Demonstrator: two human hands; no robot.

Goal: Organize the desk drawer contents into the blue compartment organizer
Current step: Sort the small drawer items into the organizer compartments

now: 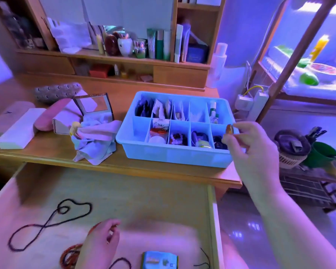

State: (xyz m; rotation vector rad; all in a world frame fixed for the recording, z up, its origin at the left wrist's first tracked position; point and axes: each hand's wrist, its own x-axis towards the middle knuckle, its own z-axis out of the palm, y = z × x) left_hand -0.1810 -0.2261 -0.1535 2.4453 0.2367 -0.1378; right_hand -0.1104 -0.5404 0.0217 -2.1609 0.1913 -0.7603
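I see my right hand [248, 144] raised at the near right corner of the blue plastic compartment organizer [175, 155], its fingers [241, 126] pinching a small round amber-coloured piece [229, 129] just above the near right compartment. The organizer is a rectangular tray with thin moulded dividers; I count five compartments in the far row and four filled ones in the near row, holding packets, beads and dark small things. It sits on the right part of the wooden surface [52, 150].

My left hand [99, 243] is down in the open pale wooden drawer [144, 199], fingers curled around a reddish beaded string [70, 256]; how firm the grip is I cannot tell. One long dark beaded cord [52, 222] lies looped on the drawer floor to the left, and one small blue-green flat box [159, 261] lies at the near edge.

On the surface, left of the organizer, I see one crumpled pale cloth [95, 140], one small standing mirror [93, 105] and one smooth pink oblong case [50, 117].
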